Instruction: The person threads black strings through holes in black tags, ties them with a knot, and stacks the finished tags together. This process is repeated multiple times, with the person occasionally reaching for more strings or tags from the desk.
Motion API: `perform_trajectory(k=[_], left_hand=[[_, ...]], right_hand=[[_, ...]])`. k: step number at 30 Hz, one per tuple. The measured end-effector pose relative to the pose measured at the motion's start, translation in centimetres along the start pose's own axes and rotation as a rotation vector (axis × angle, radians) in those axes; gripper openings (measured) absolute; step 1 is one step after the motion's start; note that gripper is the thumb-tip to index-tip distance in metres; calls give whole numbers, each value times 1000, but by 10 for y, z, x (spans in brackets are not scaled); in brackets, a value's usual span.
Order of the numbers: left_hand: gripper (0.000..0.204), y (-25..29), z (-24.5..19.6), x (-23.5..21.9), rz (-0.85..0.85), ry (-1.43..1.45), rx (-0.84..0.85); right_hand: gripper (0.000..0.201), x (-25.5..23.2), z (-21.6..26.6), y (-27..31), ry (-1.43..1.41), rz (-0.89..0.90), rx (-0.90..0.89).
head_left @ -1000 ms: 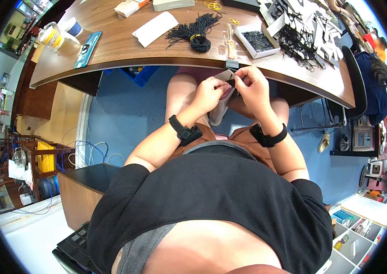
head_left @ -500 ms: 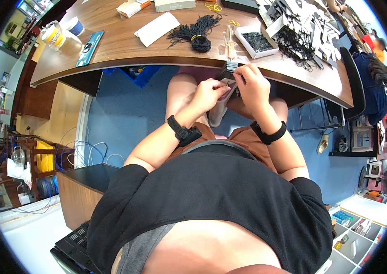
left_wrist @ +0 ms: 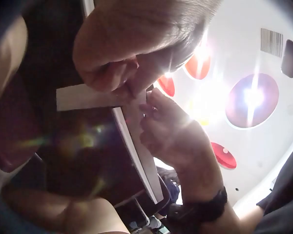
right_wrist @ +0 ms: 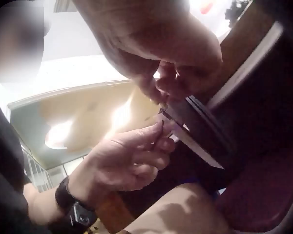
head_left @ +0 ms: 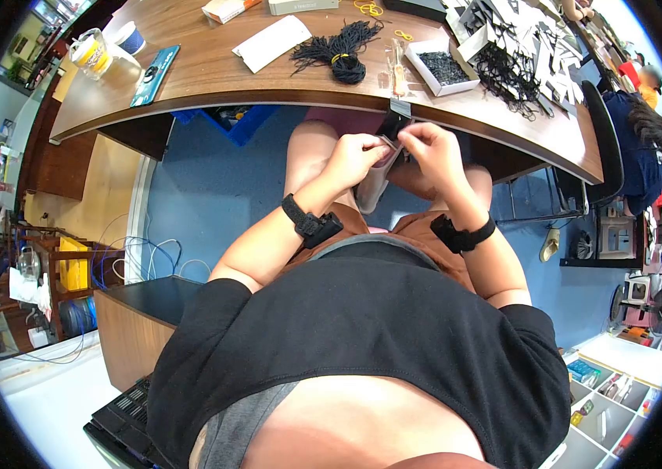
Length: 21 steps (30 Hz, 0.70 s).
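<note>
Likely faults, left to right: at the left hand [head_left: 358, 160], a slip or twist of the pale flat strip [left_wrist: 75, 98], from a pinch seemingly near one end only; at the right hand [head_left: 434, 152], a fumble or a knock against the strip, from two sets of fingertips crowded into one spot. State and placement, same order: left, thumb and fingers closed in a pinch on the strip; strip, between both hands, near the front edge of the table [head_left: 206, 74], free end projecting past the left fingertips; right, fingers bent, tips drawn together just beside the strip, contents impossible to tell.
</note>
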<state>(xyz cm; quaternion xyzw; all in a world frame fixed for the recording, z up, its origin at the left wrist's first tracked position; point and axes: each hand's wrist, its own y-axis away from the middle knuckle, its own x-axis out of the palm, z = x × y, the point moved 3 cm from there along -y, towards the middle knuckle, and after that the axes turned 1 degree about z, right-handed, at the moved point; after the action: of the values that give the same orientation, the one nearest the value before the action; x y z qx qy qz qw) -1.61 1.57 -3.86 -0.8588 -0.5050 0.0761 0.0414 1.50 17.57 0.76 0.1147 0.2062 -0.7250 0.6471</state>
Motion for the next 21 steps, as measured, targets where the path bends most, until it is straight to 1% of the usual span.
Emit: perform_trajectory(k=[1, 3, 6, 7, 9, 10, 12, 15, 16, 19, 20, 21], left_hand=[[17, 0, 0, 1, 16, 40, -34], [16, 0, 1, 2, 34, 74, -64], [16, 0, 1, 2, 57, 76, -82], [16, 1, 0, 1, 63, 68, -84], [15, 3, -8, -4, 60, 57, -182], [14, 5, -12, -7, 59, 51, -231], [13, 5, -6, -14, 51, 146, -256], [12, 9, -3, -25, 44, 242, -330], [12, 11, -6, -29, 46, 277, -364], [13, 17, -14, -34, 49, 343, -433], [13, 19, -16, -36, 51, 351, -450], [13, 19, -18, -36, 53, 358, -466]], right_hand=[[16, -1, 2, -4, -23, -51, 2], [14, 3, -4, -9, -199, -8, 169], [11, 8, -8, -11, -281, 32, 200], [10, 9, -12, -11, -347, 25, 211], [9, 10, -15, -8, -477, 12, 231], [9, 9, -14, -7, -495, 4, 215], [8, 8, -11, -4, -533, -11, 186], [7, 7, -19, -6, -925, 29, 281], [7, 7, -19, -5, -1105, 162, 311], [10, 9, -10, 3, -1568, 366, 527], [14, 13, -16, 5, -1714, 517, 536], [16, 15, -14, 7, -1697, 490, 540]])
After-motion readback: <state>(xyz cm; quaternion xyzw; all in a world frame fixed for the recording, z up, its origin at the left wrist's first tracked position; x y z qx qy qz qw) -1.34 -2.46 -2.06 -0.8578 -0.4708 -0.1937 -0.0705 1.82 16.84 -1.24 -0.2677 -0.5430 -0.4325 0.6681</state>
